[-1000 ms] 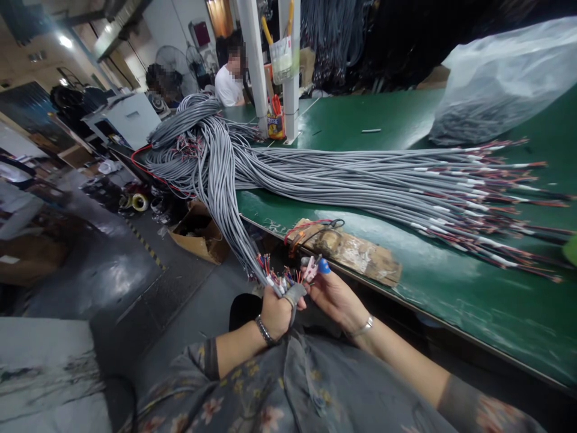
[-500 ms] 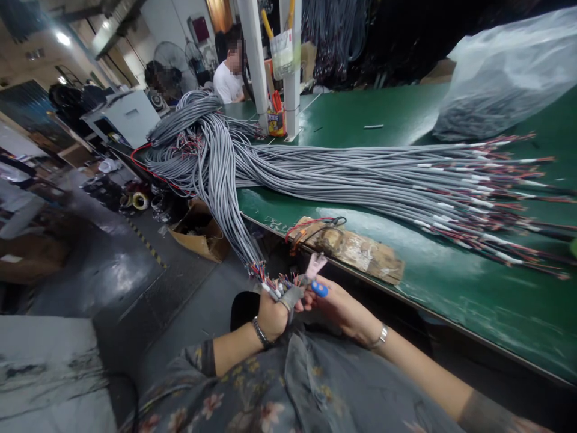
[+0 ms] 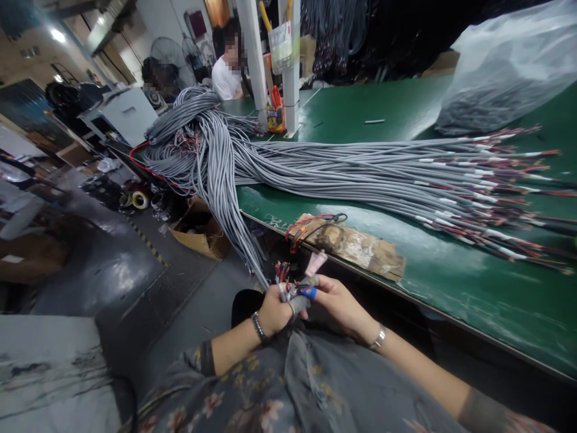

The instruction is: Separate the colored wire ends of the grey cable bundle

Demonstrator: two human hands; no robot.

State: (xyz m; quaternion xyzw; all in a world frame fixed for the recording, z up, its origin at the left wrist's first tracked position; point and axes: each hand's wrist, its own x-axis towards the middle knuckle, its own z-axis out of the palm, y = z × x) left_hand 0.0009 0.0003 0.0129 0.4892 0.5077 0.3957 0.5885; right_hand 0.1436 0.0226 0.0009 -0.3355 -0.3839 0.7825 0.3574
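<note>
My left hand (image 3: pixel 276 314) is wrapped round a bundle of grey cables (image 3: pixel 247 243) close to their ends, and a grey covering shows on its thumb. Stripped ends with thin red and dark wires (image 3: pixel 282 272) stick up out of the grip. Against these ends my right hand (image 3: pixel 336 305) is closed in a pinch, a blue cover on one finger. A pale pink piece (image 3: pixel 316 263) juts up from the right fingertips; its kind is unclear. The cables hang over the bench edge from a big coiled heap (image 3: pixel 180 132).
More grey cables (image 3: pixel 342 171) lie along the green bench (image 3: pixel 451 313), ends to the right. A wooden block (image 3: pixel 360 252) with red and black leads sits at the bench edge. Behind are a post (image 3: pixel 291 78), a plastic bag (image 3: pixel 505 72) and a seated person (image 3: pixel 226 78). A carton (image 3: pixel 201 234) stands below.
My right hand has drawn in from the right to the wire ends in my left hand, its blue-covered finger now over them. The pink piece has swung upward. My left hand keeps its hold.
</note>
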